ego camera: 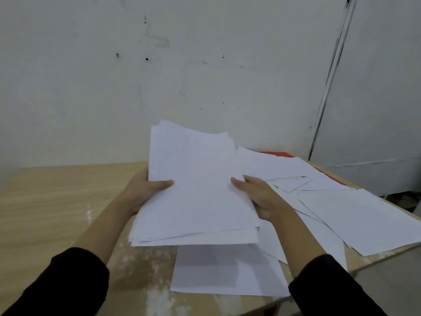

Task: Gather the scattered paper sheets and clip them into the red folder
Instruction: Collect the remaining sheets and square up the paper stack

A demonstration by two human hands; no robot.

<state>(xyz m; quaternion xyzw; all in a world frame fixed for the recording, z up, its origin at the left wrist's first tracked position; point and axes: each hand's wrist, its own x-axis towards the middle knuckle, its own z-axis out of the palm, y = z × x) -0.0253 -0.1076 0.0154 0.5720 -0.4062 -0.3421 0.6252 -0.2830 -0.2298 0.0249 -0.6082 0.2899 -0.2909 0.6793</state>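
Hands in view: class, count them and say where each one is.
2. The left hand grips the left edge of the paper stack; the right hand grips its right edge. None seems hidden.

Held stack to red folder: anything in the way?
Yes. Loose sheets lie on the red folder at the table's far right, covering all but thin strips of its far and right edges. They likely need clearing before the stack, gripped by the left hand and right hand, can go in.
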